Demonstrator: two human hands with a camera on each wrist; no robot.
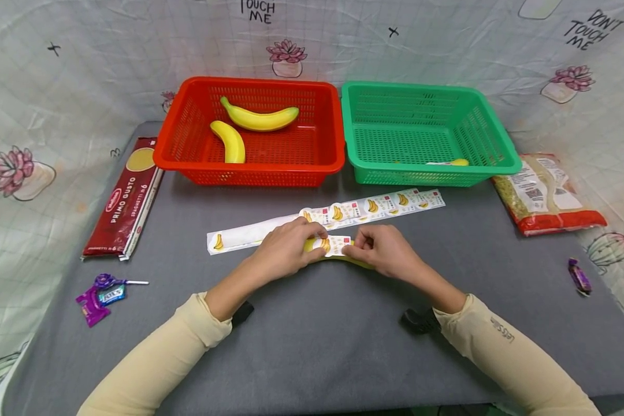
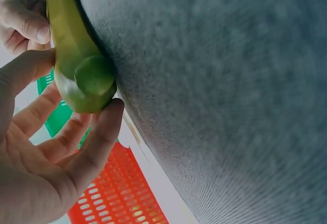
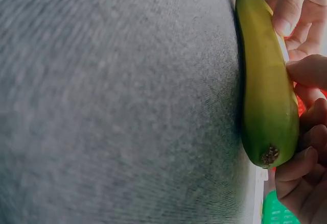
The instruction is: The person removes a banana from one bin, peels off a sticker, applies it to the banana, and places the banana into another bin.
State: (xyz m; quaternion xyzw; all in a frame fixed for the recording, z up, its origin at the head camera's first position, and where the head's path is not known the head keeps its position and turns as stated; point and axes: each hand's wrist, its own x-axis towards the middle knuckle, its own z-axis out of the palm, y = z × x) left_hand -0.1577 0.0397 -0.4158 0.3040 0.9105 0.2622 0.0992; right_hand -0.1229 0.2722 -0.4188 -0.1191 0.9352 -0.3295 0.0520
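Brown banana tip [image 3: 270, 155]: right wrist view only, apparently.

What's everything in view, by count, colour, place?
Left basket: one, red, back.
Right basket: one, green, back.
Bananas: two, yellow, in left basket.
Held banana: one, yellow-green, centre.
Sticker: one, white, on held banana.
Spare stickers: several, white, behind held banana.
Unclear item: one, yellow-white, in right basket.
Spaghetti pack: one, red, left.
Lollipop: one, purple, left.
Candies: two, purple, blue, beside lollipop.
Wrapped candy: one, purple, far right.
Bag: one, clear and red, right.
Table: one, grey, underneath.
Curtain: one, white, behind table.
Wrist gear: two, black, near sleeves.
Sleeves: two, cream, front.
Left grip, right grip: two, bare, on held banana.
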